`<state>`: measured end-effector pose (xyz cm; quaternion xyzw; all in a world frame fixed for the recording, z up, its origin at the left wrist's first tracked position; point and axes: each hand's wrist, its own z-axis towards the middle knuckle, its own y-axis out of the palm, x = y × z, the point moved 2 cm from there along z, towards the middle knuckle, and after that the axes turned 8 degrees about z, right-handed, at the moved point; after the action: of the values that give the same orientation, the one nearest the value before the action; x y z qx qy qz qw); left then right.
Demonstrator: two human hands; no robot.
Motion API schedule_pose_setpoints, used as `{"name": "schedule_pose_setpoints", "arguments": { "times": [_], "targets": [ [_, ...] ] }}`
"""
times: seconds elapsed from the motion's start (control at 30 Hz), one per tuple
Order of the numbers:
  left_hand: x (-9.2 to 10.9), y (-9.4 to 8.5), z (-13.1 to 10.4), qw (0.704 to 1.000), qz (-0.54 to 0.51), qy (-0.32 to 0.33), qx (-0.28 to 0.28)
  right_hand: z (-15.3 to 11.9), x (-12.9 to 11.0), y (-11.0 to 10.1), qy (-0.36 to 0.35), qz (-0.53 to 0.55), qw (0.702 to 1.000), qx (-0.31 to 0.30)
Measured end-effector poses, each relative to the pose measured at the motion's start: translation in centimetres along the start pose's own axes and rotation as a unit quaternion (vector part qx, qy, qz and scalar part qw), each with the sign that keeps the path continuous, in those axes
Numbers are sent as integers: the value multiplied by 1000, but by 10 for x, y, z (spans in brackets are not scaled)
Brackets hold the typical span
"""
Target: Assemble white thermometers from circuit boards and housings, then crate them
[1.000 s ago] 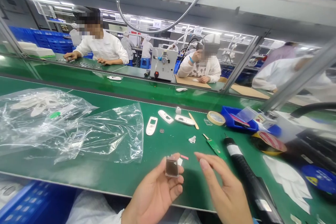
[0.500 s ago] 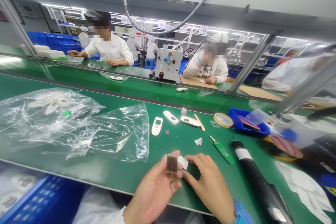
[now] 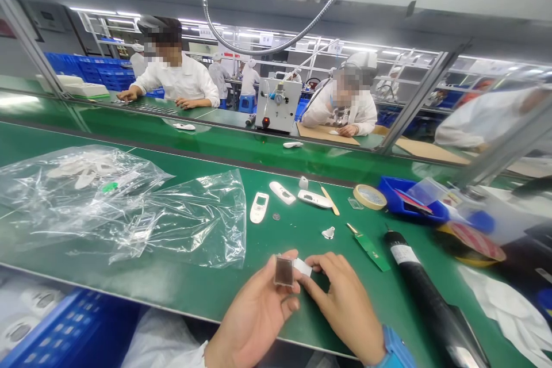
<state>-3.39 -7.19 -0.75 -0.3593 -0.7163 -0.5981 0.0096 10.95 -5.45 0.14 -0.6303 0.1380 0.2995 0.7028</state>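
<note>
Near the front edge of the green table, my left hand (image 3: pixel 257 313) is palm up, its fingers closed on a small square dark screen (image 3: pixel 283 271) with a clear frame. Thumb and index finger of my right hand (image 3: pixel 347 305) pinch a small white piece (image 3: pixel 302 267) right beside the screen. Beyond my hands lie a white casing with a window (image 3: pixel 259 207), another white casing (image 3: pixel 282 192), a third one (image 3: pixel 314 199), a small round part (image 3: pixel 276 216) and a small white part (image 3: pixel 328 233). A green circuit board (image 3: pixel 371 249) lies to their right.
Clear plastic bags (image 3: pixel 198 218) cover the left of the table (image 3: pixel 181 290). To the right are a black tool (image 3: pixel 425 293), a tape roll (image 3: pixel 370 196), a blue tray (image 3: pixel 390 195) and white sheets (image 3: pixel 504 305). Two people sit across, beyond a belt carrying white parts.
The white parts on the belt have moved left. Across the table, the left person's hand has shifted right and the other person's head is differently posed. My hands hold nearly the same pose.
</note>
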Motion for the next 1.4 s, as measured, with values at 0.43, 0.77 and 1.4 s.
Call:
{"name": "schedule_pose_setpoints", "arguments": {
  "times": [0.43,0.77,1.4],
  "targets": [
    [-1,-1,1,1000,-5,-8,4,-14,9,-9,17,142,984,105],
    [-2,9,-5,999,27,-13,-28,-30,-10,-18,-40,150,983,99],
    [-30,31,3,988,-72,-92,-101,-49,6,-12,75,557,805,189]
  ]
}}
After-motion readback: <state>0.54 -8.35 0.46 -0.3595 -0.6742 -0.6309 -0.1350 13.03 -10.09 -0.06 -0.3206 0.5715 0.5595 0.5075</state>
